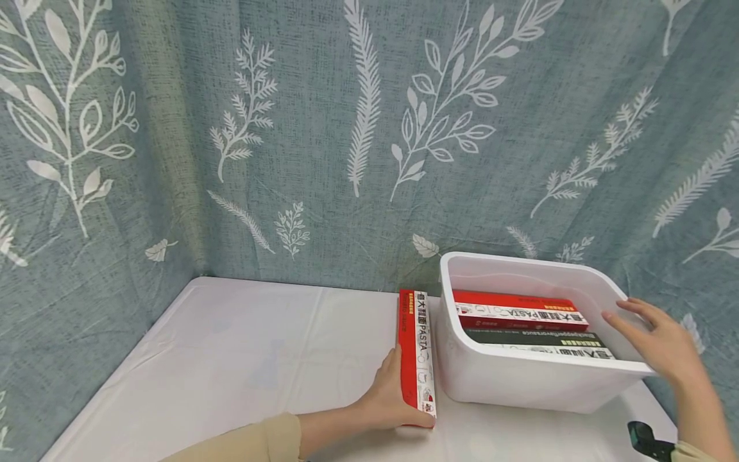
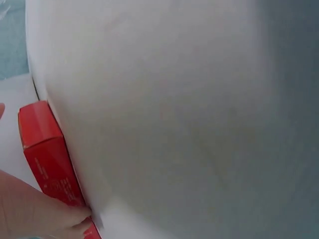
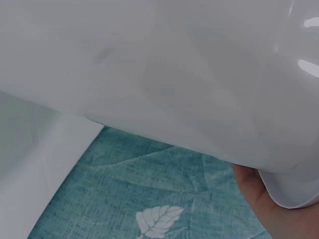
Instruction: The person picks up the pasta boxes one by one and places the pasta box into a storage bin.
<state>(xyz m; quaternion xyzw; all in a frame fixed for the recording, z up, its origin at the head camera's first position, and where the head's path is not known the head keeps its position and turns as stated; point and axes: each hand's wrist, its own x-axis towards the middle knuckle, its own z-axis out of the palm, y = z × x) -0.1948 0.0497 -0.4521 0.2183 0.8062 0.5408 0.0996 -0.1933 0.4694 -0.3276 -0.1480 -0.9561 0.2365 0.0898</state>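
Note:
A red and white pasta box stands on the table just left of a white plastic bin. My left hand grips its near part, fingers along the left side and thumb across the near end. In the left wrist view, the red box sits against the bin's pale wall. My right hand holds the bin's right rim, fingers reaching over it; in the right wrist view, the hand wraps around the rim. Inside the bin lie another red pasta box and a black and white pasta box.
A white cloth covers the table, which stretches out to the left of the boxes. Behind it hangs a blue-green curtain with white leaf patterns. A dark band is on my right wrist.

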